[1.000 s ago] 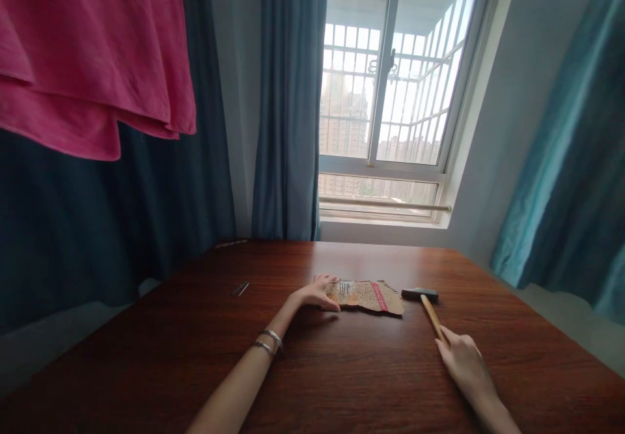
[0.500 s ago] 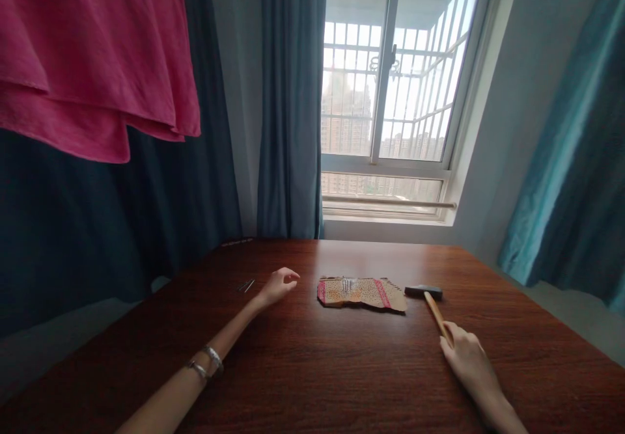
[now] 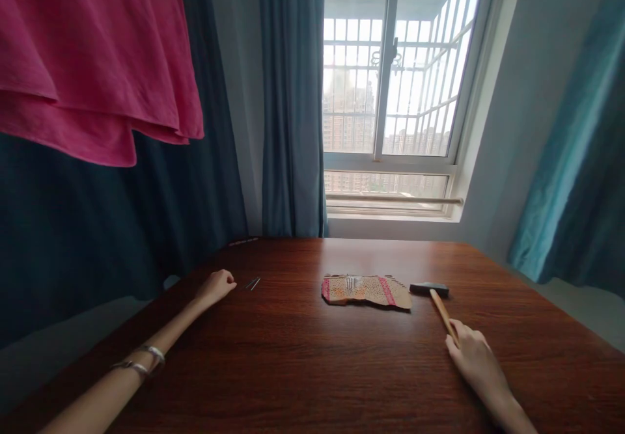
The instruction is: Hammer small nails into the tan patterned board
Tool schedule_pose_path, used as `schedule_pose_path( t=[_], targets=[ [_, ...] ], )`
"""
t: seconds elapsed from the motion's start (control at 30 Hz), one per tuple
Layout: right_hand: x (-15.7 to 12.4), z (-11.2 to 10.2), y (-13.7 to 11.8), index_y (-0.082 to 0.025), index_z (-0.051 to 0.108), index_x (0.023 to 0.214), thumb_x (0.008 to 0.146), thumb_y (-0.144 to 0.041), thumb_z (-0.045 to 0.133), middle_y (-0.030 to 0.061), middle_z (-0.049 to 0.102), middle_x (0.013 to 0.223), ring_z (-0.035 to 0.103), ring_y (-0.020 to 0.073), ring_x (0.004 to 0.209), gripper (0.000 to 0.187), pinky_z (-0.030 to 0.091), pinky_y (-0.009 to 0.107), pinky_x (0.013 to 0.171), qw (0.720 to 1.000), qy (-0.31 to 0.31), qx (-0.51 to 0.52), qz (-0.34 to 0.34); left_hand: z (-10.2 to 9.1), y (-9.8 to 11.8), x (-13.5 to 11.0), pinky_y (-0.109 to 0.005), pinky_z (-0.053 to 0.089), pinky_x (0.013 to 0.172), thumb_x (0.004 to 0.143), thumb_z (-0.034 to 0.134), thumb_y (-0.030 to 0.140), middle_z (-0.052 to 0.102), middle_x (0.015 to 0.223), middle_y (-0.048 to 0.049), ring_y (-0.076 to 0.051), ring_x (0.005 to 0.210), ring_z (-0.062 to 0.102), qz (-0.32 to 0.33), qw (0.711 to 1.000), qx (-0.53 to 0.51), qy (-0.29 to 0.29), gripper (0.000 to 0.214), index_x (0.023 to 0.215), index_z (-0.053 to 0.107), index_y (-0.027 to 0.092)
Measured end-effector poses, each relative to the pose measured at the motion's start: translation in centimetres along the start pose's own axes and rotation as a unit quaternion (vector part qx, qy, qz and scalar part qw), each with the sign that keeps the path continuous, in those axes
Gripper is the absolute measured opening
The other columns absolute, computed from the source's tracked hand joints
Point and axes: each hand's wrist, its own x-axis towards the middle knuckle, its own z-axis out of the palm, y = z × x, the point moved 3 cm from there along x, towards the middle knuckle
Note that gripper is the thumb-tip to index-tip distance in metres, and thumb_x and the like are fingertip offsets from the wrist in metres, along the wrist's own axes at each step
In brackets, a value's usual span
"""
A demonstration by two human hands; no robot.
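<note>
My right hand (image 3: 476, 356) is wrapped round the wooden handle of a hammer (image 3: 443, 308), whose dark head rests on the table to the right of a piece of cardboard (image 3: 366, 293). Several thin nails (image 3: 352, 282) stand upright in the cardboard, which is patterned with dots and pink bands. At the left, my left hand (image 3: 216, 288) is low over the table with its fingers curled closed. What it holds, if anything, is hidden. Just right of its fingertips lie a few loose nails (image 3: 253, 284), apart from the hand.
The brown wooden table (image 3: 312, 369) reaches back to a barred window (image 3: 390, 95). A pink cloth (image 3: 97, 63) hangs at the upper left, in front of dark blue curtains (image 3: 293, 128). Another curtain (image 3: 561, 180) hangs at the right.
My left hand has moved left, past the loose nails, and its fingers have curled in. My right hand keeps its grip on the hammer; the whole view has shifted slightly.
</note>
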Motion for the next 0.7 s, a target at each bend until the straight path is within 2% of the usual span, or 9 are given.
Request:
schedule_pose_path(
  t=[0.2, 0.4, 0.7],
  targets=[
    [0.0, -0.3, -0.3, -0.014, 0.057, 0.110, 0.084, -0.026, 0.041, 0.0116, 0.069, 0.100, 0.061, 0.0271, 0.091, 0.033, 0.044, 0.035, 0.082, 1.000, -0.010, 0.003, 0.010, 0.4, 0.8, -0.2, -0.022, 0.044, 0.075, 0.073, 0.059, 0.028, 0.073, 0.088, -0.0050, -0.022, 0.088, 0.066, 0.041, 0.997, -0.048, -0.054, 0.017, 0.076, 0.073, 0.018],
    [-0.4, -0.9, -0.9, -0.015, 0.058, 0.108, 0.085, -0.025, 0.039, 0.0116, 0.068, 0.101, 0.061, 0.0276, 0.094, 0.032, 0.044, 0.035, 0.080, 1.000, -0.006, -0.002, 0.010, 1.5, 2.1, -0.4, -0.023, 0.042, 0.070, 0.073, 0.058, 0.032, 0.073, 0.082, -0.0060, -0.022, 0.081, 0.066, 0.060, 0.995, -0.043, -0.069, 0.021, 0.074, 0.074, 0.017],
    [-0.5, -0.8, -0.9, -0.010, 0.055, 0.116, 0.086, -0.024, 0.038, 0.0136, 0.067, 0.106, 0.059, 0.0286, 0.097, 0.037, 0.042, 0.037, 0.086, 1.000, -0.005, -0.005, 0.009, 2.1, 2.9, -0.3, -0.024, 0.043, 0.074, 0.069, 0.056, 0.018, 0.072, 0.088, -0.0084, -0.023, 0.086, 0.064, 0.048, 0.998, 0.000, -0.033, 0.016, 0.075, 0.071, 0.016]
  ],
)
